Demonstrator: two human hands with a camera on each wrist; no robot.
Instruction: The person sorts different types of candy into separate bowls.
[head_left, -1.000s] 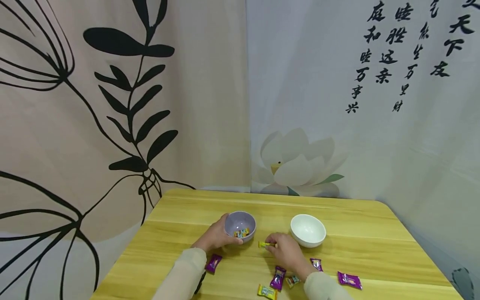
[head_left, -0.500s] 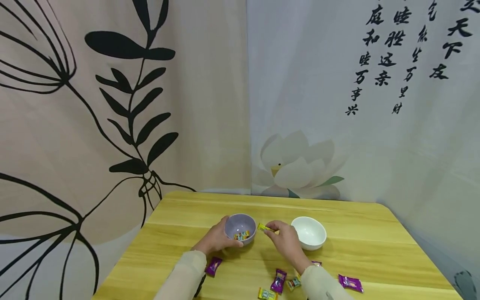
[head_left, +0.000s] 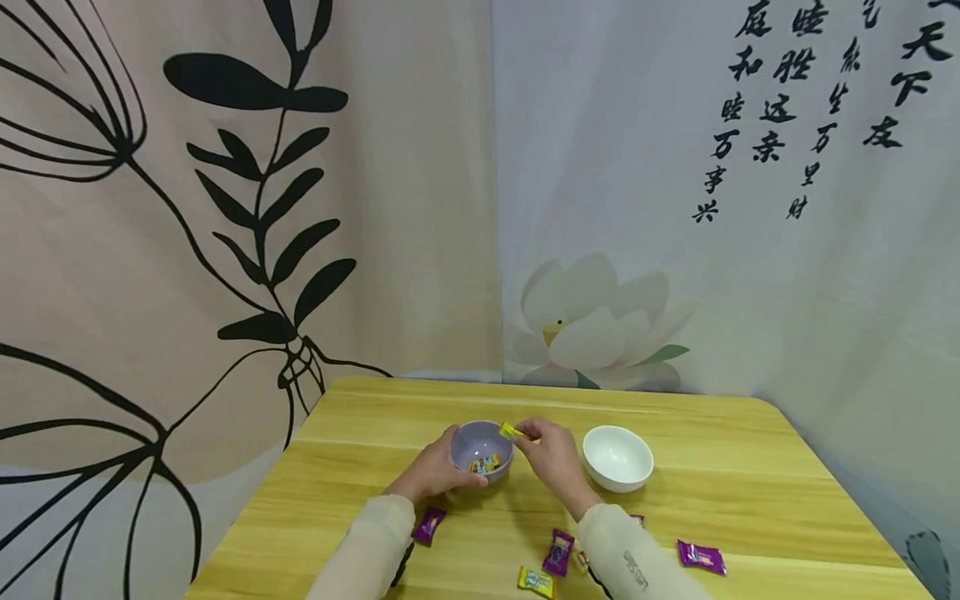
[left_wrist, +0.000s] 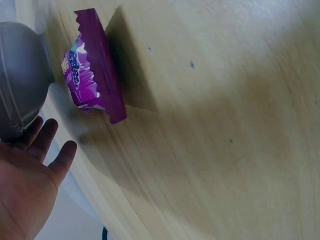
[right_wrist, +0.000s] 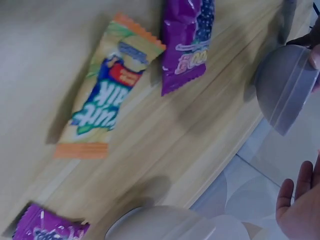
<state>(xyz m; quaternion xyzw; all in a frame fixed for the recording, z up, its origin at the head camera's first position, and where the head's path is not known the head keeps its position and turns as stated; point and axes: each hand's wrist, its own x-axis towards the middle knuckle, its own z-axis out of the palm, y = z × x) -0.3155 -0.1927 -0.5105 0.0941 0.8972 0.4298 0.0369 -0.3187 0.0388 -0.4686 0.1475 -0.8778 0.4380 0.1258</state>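
My left hand [head_left: 435, 468] grips the side of a lavender bowl [head_left: 471, 438], thumb at its near side. Several small wrapped candies [head_left: 484, 464] lie at the bottom of that bowl. Between thumb and fingertips, my right hand [head_left: 553, 458] pinches a yellow-wrapped candy [head_left: 510, 431] at the bowl's right rim. In the left wrist view, a purple-wrapped candy [left_wrist: 97, 67] lies on the table near the bowl [left_wrist: 22, 80]. The right wrist view has the right hand [right_wrist: 302, 205] at its edge; the pinched candy is out of sight there.
A white bowl [head_left: 618, 458] stands right of my right hand. Purple candies [head_left: 558, 552] and a yellow candy [head_left: 536, 582] lie on the near part of the wooden table [head_left: 780, 500]. Another purple candy [head_left: 701, 558] is farther right. My right sleeve partly covers other candies.
My right hand has carried the yellow candy up and left, from the table beside the lavender bowl to its rim. The left hand and the bowl stay nearly where they were.
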